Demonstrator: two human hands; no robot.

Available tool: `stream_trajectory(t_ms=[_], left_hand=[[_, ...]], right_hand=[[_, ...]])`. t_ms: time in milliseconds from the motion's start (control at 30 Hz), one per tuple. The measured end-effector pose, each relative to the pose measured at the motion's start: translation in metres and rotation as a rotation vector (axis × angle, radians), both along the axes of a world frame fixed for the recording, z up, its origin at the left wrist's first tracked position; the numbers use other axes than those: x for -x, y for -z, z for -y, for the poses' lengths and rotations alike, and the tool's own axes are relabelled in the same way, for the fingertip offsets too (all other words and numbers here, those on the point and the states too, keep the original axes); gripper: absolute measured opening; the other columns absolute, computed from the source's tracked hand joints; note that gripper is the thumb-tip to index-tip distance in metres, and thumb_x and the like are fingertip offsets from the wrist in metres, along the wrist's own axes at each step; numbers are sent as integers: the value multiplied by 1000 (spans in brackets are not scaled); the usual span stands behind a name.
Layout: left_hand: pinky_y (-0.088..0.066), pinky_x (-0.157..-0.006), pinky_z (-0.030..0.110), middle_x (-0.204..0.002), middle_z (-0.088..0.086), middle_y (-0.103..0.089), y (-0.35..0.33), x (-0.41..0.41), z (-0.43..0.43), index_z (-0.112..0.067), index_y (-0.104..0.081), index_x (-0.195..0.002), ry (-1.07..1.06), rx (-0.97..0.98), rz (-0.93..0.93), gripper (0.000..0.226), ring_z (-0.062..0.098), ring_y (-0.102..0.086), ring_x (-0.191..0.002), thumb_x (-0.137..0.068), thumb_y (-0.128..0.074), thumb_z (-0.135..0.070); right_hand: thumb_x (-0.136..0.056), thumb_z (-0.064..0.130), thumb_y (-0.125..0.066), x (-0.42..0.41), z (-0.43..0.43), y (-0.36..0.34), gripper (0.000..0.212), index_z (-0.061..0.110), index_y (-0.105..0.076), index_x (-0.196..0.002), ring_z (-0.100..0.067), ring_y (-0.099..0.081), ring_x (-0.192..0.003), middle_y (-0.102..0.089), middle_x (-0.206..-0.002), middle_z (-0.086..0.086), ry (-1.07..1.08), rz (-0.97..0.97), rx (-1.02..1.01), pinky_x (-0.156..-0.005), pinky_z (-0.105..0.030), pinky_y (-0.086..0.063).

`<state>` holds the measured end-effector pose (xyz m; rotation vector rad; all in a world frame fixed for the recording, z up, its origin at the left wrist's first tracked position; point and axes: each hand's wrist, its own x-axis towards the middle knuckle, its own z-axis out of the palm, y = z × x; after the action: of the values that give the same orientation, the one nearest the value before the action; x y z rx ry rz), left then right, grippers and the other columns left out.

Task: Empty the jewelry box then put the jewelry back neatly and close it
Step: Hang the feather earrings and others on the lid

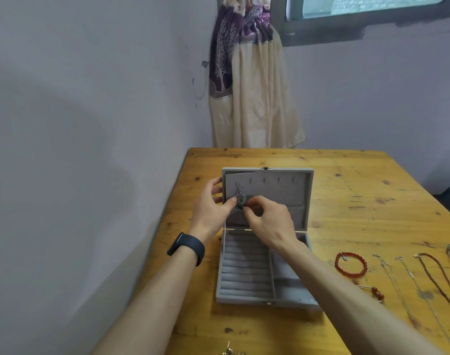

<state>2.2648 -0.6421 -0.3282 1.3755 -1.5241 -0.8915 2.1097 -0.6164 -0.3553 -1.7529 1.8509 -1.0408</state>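
Gold trinkets (229,351) at table (347,201) edge, left hand (211,208) gripping jewelry box lid (282,196), right hand (267,221) pinching dangling earring (240,199).

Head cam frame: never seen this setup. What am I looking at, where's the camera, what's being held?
No robot here: a person works with bare hands, and the one camera sits on their head, looking down. On the wooden table stands an open grey jewelry box, its lid upright, its tray empty as far as visible. The left hand, with a black wristband, and the right hand both pinch a dangling earring against the lid's lining. To the right of the box lie a red bracelet, thin chains and a dark red necklace.
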Motion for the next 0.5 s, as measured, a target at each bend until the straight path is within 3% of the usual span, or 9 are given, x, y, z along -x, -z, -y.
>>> stream_trajectory(t_ms=[167,300,400,500], left_hand=[[-45,-70,12,-121,-11,-59,4,-1,-3,-29,-46,-141,-9,-10,14,64,5,-58,-103,-85,-77,-23],[-44,-71,12,-116,-12,-59,8,-2,-7,-30,-45,-141,-18,-9,95,66,-1,-56,-94,-85,-78,-27],[-47,-74,14,-119,-10,-59,8,0,-8,-29,-45,-142,-33,1,106,63,5,-57,-99,-87,-76,-26],[-41,-68,9,-116,-13,-56,8,1,-10,-27,-44,-142,-42,3,124,62,6,-55,-100,-88,-75,-26]], right_hand=[[-87,39,-63,7,2,-2,20,33,-75,-102,-14,-64,-95,-69,-102,11,-48,-28,-20,-80,-32,-53],[-87,35,-63,10,-3,0,29,31,-69,-115,-15,-64,-105,-71,-114,10,-60,-32,-49,-90,-36,-54],[-86,33,-62,8,-7,2,34,31,-67,-120,-21,-63,-109,-69,-119,7,-98,-104,-48,-90,-39,-53],[-87,32,-62,8,-9,2,37,31,-66,-124,-24,-61,-111,-66,-122,6,-123,-142,-44,-91,-40,-53]])
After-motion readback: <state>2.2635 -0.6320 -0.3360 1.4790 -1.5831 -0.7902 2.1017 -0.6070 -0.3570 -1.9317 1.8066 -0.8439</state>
